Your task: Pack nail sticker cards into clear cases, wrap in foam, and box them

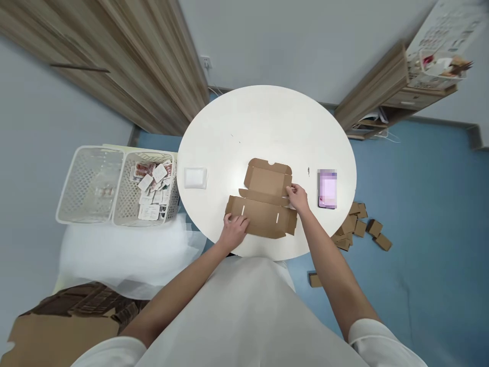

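Brown carton (267,181), white table (267,122), blue floor (431,229), wood-grained cabinet (130,61)

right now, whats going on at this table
A person has both hands on an unfolded cardboard box on the round white table: the left hand at its near left edge, the right hand at its right side. A white packet lies to the left, a blurred pink item to the right.

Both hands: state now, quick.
Left hand: on the unfolded carton, near left corner; whether it grips cannot be told.
Right hand: closed on the carton's right edge.
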